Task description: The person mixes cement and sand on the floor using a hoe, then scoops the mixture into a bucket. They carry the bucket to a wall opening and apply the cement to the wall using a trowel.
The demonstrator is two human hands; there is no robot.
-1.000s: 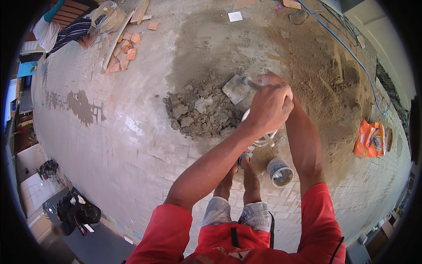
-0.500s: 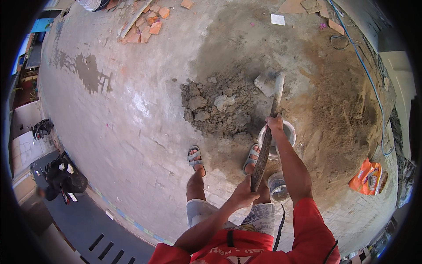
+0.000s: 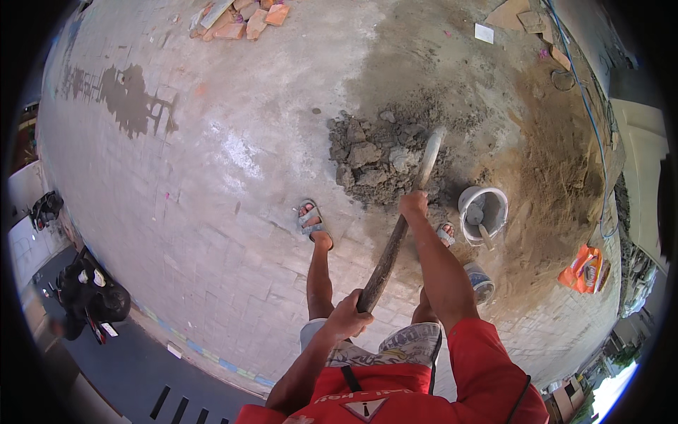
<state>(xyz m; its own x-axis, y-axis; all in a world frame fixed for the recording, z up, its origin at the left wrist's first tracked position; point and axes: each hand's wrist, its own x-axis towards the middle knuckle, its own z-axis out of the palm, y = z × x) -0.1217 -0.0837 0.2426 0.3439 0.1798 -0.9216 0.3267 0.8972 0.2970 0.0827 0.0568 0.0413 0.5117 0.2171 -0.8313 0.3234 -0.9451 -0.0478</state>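
Both my hands grip the long wooden handle of a hoe (image 3: 392, 253). My left hand (image 3: 347, 316) is closed round its near end, by my shorts. Farther up the handle, my right hand (image 3: 413, 203) is wrapped round it. The hoe's pale, mortar-coated head end (image 3: 434, 141) is over the right part of a heap of wet grey mortar (image 3: 367, 159); its blade is hidden. Right of my right hand stands a white bucket (image 3: 484, 212) with a wooden-handled scoop (image 3: 485, 234) in it.
A smaller bucket (image 3: 480, 283) stands beside my right leg. Brown sand (image 3: 565, 169) spreads along the right, with an orange bag (image 3: 583, 270) and a blue hose (image 3: 592, 120). Broken bricks (image 3: 258, 21) lie far off; a motorcycle (image 3: 88, 293) is at left.
The hoe's head has moved left from beside the heap onto it, and its blade has gone out of sight. My left foot has stepped out leftward. The view has shifted.
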